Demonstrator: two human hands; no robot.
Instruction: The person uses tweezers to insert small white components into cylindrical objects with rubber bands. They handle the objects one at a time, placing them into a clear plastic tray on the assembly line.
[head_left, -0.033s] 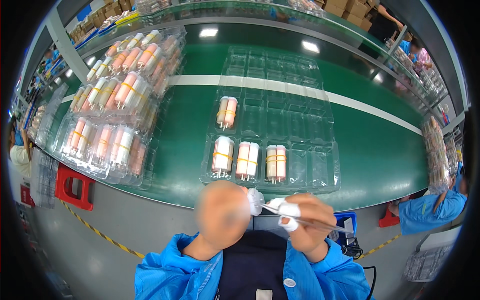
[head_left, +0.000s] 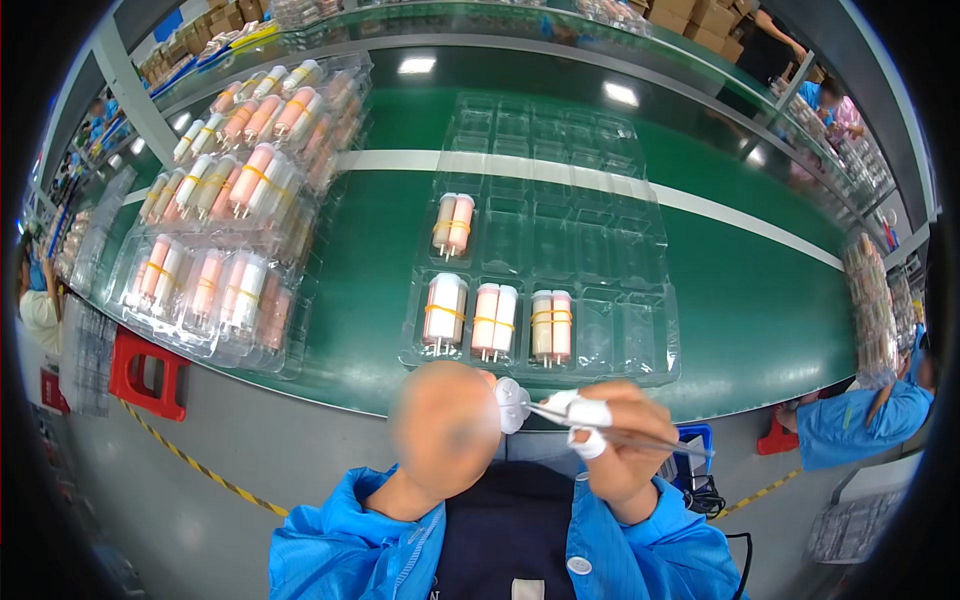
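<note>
Green conveyor belt with a white stripe runs across the view, grey bench edge near the person, factory hall behind with cardboard boxes at 12 o'clock and overhead lights reflected in the belt. Clear blister tray lies on the belt centre; four of its pockets are filled with banded pairs of pink-and-white tubes, long axes running 12 to 6, pins toward 6. Stack of filled trays sits at 10 o'clock, well apart from the clear tray. Red stool at 8 o'clock under the bench. Other workers in blue at 3 and 9 o'clock. Right hand, white tape on two fingers, is pinched closed on tweezers, which are level, long axis 3 to 9, tips pointing toward 9. Tips meet a small white part just below the tray's near edge. Left hand is blurred over; it is beside the white part, finger state cannot be told.
</note>
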